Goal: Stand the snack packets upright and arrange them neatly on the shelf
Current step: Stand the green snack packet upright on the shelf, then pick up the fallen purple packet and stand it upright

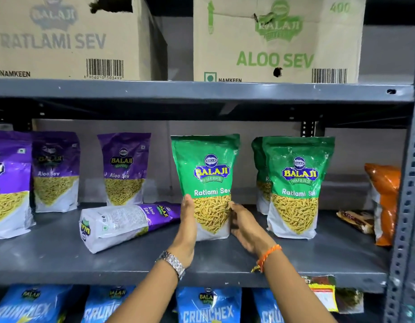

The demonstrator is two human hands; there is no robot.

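**Two hands steady a green packet on the shelf**

One green plastic Ratlami Sev packet (205,183) stands upright mid-shelf on the grey metal shelf (295,257), pressed between the left hand (186,226) and right hand (245,226) at its lower sides. Just left, a purple Aloo Sev packet (124,223) lies flat. Another green packet (295,187) stands right; purple packets (123,169) stand left.

Bare forearms, silver metal link watch (171,263) on left wrist, orange thread band (267,256) on right wrist
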